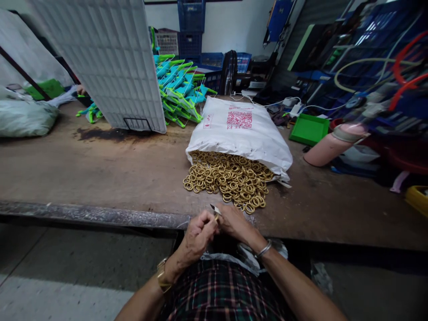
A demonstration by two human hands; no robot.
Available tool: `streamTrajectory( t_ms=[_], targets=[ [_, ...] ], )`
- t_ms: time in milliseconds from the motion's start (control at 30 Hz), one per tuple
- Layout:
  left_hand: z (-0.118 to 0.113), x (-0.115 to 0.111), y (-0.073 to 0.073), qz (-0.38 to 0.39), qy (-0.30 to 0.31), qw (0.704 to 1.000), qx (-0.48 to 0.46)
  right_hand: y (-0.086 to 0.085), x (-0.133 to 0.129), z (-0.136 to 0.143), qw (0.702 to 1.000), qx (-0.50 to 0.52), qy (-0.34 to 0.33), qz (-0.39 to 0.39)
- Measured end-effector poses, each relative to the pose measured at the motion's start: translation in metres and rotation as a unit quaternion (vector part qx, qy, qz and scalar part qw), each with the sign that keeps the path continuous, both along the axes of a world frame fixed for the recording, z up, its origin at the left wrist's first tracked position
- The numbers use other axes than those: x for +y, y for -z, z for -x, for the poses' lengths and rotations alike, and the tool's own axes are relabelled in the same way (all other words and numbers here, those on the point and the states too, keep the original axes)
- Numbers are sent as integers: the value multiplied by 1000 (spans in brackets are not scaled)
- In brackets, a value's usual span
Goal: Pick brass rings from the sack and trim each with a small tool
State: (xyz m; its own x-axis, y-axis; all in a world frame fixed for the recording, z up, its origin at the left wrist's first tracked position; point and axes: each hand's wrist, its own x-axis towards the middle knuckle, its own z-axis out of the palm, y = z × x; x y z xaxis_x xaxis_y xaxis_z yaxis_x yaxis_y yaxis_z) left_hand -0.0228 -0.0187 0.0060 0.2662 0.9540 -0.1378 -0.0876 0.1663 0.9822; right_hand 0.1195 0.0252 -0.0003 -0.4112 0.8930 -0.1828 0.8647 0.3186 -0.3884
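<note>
At the table's front edge my left hand (200,232) is closed, its thumb and fingers pinching a small gold ring (217,217). Close against it, my right hand (233,220) is closed around a small knife (214,208), whose dark-tipped blade points up and left. Just beyond my hands, a heap of gold rings (230,178) spills from the open mouth of a white sack (239,127) with red printing. The sack lies on its side on the brown table (127,174). Some of my right fingers are hidden.
A tall white ribbed panel (110,62) stands at the back left beside green and blue plastic pieces (182,89). On the right are a green tray (309,129) and a pink bottle (334,145). A plastic bag (247,258) hangs below the table edge by my lap.
</note>
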Motion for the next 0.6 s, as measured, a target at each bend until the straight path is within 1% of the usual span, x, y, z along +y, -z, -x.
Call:
streamTrajectory(
  t_ms=[67, 100, 200, 267, 333, 433, 600],
  targets=[
    [-1, -2, -7, 34, 17, 997, -60, 1, 3, 4, 999, -19, 19, -17],
    [-1, -2, -8, 56, 17, 993, -99, 3, 4, 6, 999, -23, 38, -30],
    [0, 2, -2, 122, -17, 972, -201, 9, 10, 14, 991, -28, 110, -78],
    [2, 5, 4, 149, -48, 962, -224, 12, 15, 20, 984, -42, 144, -99],
    [5, 6, 8, 157, -64, 959, -229, 12, 19, 25, 980, -64, 158, -104],
    [8, 7, 10, 175, -65, 951, -248, 10, 26, 31, 976, -97, 166, -102],
    [13, 10, 12, 232, -56, 922, -306, 8, 33, 36, 974, -127, 163, -96]
  ],
)
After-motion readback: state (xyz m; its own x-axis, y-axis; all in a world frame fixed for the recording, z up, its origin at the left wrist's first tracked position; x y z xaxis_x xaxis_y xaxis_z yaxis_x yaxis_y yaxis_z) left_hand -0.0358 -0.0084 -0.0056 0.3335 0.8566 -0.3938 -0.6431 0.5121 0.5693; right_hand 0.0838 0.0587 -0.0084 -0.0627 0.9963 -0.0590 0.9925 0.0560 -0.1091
